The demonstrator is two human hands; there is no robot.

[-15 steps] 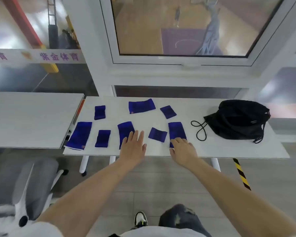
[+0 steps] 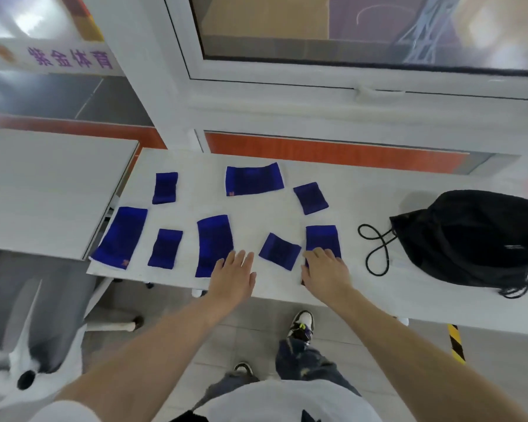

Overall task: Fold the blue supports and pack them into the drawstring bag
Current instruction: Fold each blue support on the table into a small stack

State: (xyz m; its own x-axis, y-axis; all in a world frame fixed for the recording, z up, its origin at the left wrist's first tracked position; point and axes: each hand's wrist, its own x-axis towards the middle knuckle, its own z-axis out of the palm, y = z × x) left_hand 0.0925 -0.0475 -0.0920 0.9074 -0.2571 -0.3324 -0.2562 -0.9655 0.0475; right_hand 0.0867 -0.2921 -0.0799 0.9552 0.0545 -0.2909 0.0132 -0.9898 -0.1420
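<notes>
Several blue supports lie flat on the white table. My left hand rests palm down with fingers spread, its fingertips at the near right corner of a long support. My right hand lies flat on the near end of another long support, fingers apart. A small support sits between my hands. Others lie farther off: a wide one, small ones, and a long one at the left edge. The black drawstring bag slumps at the right.
The bag's black cord loops on the table left of the bag. A second white table adjoins on the left. A grey office chair stands lower left. A white window frame and wall run behind the table.
The view has tilted down and closer to the table. Both hands stay flat near the table's front edge, almost unmoved relative to the supports.
</notes>
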